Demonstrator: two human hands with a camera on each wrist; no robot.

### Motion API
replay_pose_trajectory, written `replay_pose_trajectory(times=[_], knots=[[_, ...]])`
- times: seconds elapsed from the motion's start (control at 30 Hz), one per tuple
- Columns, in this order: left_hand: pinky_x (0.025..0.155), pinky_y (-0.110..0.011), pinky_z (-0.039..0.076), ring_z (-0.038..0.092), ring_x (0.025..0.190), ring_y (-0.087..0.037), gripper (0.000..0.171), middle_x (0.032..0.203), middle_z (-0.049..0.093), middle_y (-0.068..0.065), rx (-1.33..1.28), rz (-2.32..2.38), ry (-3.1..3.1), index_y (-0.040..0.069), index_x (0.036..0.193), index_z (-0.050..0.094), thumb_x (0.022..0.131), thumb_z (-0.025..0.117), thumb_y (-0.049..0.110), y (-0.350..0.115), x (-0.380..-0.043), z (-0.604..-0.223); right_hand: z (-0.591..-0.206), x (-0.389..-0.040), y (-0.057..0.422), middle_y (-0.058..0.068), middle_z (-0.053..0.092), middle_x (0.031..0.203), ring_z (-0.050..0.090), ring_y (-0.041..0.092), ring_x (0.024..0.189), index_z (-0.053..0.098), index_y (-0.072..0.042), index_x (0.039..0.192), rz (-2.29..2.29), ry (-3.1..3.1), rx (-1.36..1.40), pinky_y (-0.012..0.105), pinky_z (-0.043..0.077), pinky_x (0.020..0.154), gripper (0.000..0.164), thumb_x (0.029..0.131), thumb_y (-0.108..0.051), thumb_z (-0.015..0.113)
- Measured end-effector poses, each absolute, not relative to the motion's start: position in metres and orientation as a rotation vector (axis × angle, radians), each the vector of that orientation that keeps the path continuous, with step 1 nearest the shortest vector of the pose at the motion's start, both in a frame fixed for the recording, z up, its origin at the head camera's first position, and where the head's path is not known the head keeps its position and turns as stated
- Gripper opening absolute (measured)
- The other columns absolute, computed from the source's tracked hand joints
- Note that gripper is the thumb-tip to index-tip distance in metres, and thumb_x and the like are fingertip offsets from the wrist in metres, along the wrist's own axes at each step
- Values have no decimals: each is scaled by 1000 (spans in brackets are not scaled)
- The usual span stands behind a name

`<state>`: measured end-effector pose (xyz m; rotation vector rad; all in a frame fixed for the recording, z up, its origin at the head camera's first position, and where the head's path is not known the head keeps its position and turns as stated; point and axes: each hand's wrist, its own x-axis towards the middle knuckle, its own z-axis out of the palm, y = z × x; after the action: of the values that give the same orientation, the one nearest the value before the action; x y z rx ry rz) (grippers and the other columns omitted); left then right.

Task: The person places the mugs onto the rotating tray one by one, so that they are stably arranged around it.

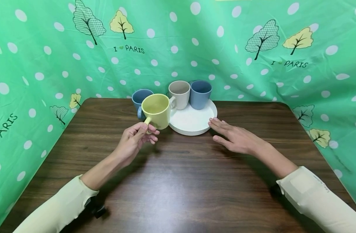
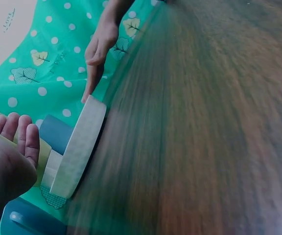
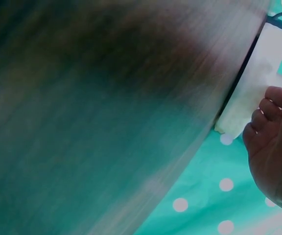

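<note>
My left hand (image 1: 134,140) pinches the handle of a yellow mug (image 1: 157,113), which is held up at the left side of a round white tray (image 1: 192,124). On the tray's back part stand a light grey mug (image 1: 180,94) and a blue mug (image 1: 200,95), side by side and upright. Another blue mug (image 1: 139,98) stands left of the tray, partly hidden behind the yellow one. My right hand (image 1: 236,137) has its fingers straight, with the fingertips at the tray's right front rim; whether they touch it I cannot tell.
The brown wooden table (image 1: 178,187) reaches from the front to a green dotted cloth (image 1: 154,42) that hangs along its back and sides. A black wrist device (image 1: 96,207) sits under the left sleeve.
</note>
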<state>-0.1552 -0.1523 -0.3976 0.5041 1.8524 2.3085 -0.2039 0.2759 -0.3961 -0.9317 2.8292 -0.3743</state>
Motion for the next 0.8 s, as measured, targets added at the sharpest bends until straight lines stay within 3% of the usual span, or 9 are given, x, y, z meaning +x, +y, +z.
replay_pose_trajectory(times=[0.8], knots=[[81,-26,64,78,87,-13,32,108,82,-2,385,2351,1791,12,110,74,123,47,20,-103,-181,-395,-395,-201,273,2,20,190,27,37,175,28,-26,180,-366,2826,-934,61,32,139,72,119,-57,50]])
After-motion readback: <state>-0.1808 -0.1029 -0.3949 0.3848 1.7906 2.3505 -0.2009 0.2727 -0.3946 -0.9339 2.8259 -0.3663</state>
